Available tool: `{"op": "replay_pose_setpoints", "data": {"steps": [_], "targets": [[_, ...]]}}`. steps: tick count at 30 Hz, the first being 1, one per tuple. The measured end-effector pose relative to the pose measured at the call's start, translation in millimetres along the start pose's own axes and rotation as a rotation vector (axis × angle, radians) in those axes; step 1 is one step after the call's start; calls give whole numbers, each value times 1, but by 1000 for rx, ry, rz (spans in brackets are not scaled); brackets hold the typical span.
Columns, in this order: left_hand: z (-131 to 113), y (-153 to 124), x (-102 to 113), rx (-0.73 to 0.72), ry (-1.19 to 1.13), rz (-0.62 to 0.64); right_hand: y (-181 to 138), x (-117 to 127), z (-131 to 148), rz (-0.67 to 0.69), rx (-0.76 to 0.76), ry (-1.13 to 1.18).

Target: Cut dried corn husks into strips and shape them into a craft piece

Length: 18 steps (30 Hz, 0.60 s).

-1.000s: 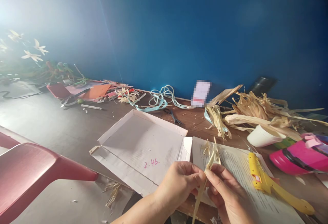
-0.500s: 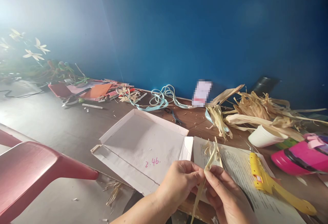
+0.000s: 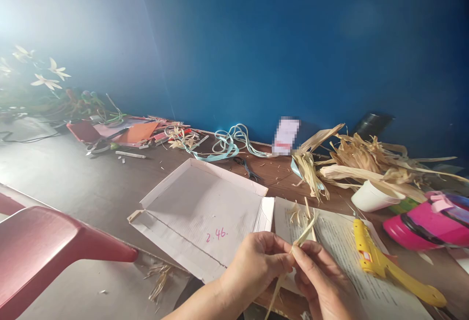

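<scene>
Between my two hands is a pale strip of dried corn husk [image 3: 307,229], its upper end pointing away from me and its tail hanging down towards my lap. My left hand [image 3: 258,261] pinches it between thumb and fingertips. Right against it, my right hand [image 3: 320,273] grips the same strip, thumb on top and the other fingers curled beneath. Below and beyond the hands lies a printed sheet of paper [image 3: 340,242], with small husk pieces [image 3: 296,212] and a thin stick on it. A yellow glue gun [image 3: 381,261] rests on the sheet to the right.
An open white cardboard box lid [image 3: 205,207] marked "2.46." lies left of the hands. Behind are dark scissors [image 3: 249,168], a light-blue cord [image 3: 234,141] and a heap of husks [image 3: 366,156]. A white cup [image 3: 375,197] and pink bottle [image 3: 414,227] stand right; a red chair [image 3: 44,246] is left.
The husk's upper end now leans further right and its tail has swung left. Both hands keep their pinch on it. The view has shifted slightly.
</scene>
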<state>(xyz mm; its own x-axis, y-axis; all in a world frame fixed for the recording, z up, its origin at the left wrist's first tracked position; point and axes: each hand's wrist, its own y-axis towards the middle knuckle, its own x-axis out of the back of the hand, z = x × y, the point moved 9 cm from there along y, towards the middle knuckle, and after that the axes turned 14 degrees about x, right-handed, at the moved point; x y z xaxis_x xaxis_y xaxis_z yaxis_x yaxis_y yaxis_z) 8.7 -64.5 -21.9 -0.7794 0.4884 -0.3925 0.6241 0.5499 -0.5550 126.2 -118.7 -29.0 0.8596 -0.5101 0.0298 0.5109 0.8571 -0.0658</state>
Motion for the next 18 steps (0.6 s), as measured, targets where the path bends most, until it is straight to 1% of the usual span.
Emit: {"op": "replay_pose_setpoints", "data": {"steps": [4,8,10,12,15,18], "targets": [[1,1,3,26,18,-39,1,0,5,14,19,-12],[0,0,5,75,-48,-30,1,20,27,-100,107,-135],[-1,1,5,72,-90,-3,3,29,33,-119,130,-177],[-2,3,4,59,-121,22,5,30,29,-78,103,-178],[-2,3,1,45,-124,34,7,26,17,-8,64,-149],[-1,1,0,47,-84,26,8,17,15,31,96,-142]]}}
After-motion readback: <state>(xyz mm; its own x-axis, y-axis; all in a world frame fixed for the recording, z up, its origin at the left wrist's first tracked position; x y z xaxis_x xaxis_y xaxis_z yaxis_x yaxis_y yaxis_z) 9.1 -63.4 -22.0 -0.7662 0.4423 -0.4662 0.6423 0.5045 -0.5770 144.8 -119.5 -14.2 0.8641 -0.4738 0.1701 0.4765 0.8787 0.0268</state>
